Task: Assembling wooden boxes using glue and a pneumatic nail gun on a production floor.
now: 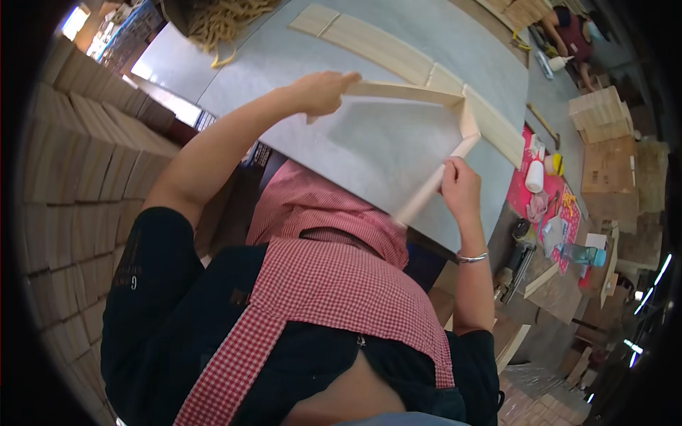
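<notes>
Cream strip (408, 91), red-and-white checked apron (348, 280)

1. A dark, short-sleeved top (177, 348) is worn, its left sleeve (158, 248) marked with pale lettering (133, 278).
2. The front is covered by a red-and-white gingham apron (355, 284) with a broad checked strap (238, 358).
3. The right wrist (467, 243) is encircled by a silver-coloured bangle (472, 258).
</notes>
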Demonstrator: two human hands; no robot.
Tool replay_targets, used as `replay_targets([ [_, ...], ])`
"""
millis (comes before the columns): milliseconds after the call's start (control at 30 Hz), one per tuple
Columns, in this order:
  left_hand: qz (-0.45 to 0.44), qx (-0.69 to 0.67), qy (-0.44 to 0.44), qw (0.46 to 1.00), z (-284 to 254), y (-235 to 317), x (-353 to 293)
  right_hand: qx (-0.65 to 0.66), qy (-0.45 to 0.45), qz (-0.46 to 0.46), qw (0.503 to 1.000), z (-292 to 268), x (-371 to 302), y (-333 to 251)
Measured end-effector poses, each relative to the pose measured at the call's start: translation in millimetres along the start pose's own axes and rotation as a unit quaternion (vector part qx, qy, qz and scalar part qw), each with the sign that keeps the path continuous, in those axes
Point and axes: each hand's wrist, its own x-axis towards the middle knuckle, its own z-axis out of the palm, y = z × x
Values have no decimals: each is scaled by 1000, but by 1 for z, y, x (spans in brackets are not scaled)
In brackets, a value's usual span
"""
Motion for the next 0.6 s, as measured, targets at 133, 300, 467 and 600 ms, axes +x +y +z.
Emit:
replay_targets([
  [133, 19, -160, 85, 983, 27, -13, -6, 48, -28, -75, 996, 26, -25, -46],
  [300, -54, -346, 50, 935, 19, -14, -34, -114, 116, -229, 960, 48, -24, -82],
  [467, -2, -279, 150, 949, 37, -18, -34, -24, 143, -340, 929, 56, -9, -73],
  [600, -7, -271, 167, 948, 42, -16, -35, 35, 115, -317, 941, 67, -4, -66],
])
